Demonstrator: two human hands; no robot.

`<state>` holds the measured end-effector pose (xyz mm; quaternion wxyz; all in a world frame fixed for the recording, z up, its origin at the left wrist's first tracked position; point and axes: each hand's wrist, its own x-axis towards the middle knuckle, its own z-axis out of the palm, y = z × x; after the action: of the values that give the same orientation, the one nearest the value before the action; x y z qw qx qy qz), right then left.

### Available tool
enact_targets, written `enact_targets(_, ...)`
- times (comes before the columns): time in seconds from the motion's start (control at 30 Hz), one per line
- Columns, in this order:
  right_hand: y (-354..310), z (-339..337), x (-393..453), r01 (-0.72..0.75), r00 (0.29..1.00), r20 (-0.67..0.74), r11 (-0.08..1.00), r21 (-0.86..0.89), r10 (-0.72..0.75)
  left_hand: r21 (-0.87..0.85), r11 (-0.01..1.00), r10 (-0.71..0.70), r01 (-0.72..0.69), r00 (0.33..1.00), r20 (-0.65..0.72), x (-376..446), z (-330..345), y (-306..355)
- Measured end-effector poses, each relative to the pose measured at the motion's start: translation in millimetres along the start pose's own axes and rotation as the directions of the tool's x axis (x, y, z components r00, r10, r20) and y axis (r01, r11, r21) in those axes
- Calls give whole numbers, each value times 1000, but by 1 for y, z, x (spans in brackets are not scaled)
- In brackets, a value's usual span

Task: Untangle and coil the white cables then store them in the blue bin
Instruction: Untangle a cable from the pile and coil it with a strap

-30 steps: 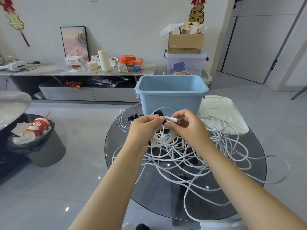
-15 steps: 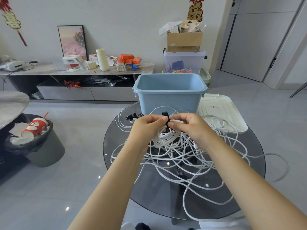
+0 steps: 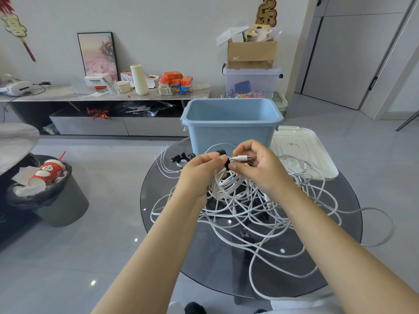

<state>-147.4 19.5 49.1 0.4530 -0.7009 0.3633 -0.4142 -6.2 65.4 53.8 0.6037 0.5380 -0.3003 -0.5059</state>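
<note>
Left hand [image 3: 199,175] and right hand [image 3: 260,171] pinch a coiled white cable bundle [image 3: 226,182] at its black strap [image 3: 223,158], before the pale blue plastic bin [image 3: 231,134].

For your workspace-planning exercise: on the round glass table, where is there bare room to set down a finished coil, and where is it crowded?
Bare glass lies at the near-left edge, between the left forearm and the rim, and at the far right beyond the white lid. The middle is crowded with the tangled white cables. Black ties lie left of the blue bin, whose visible inside looks bare.
</note>
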Motion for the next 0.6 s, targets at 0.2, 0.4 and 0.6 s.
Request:
enact_targets(0.2,1,1,0,39,999,-23,998,39,-38,158,971,187,-180,982,-27,-5,5,2)
enact_targets(0.4,2,0,2,29,997,-70,999,42,-26,421,862,265,-282,959,100,-4,-4,9)
enact_targets(0.6,2,2,3,-14,997,-80,1000,23,16,485,816,248,-313,949,196,-2,-15,12)
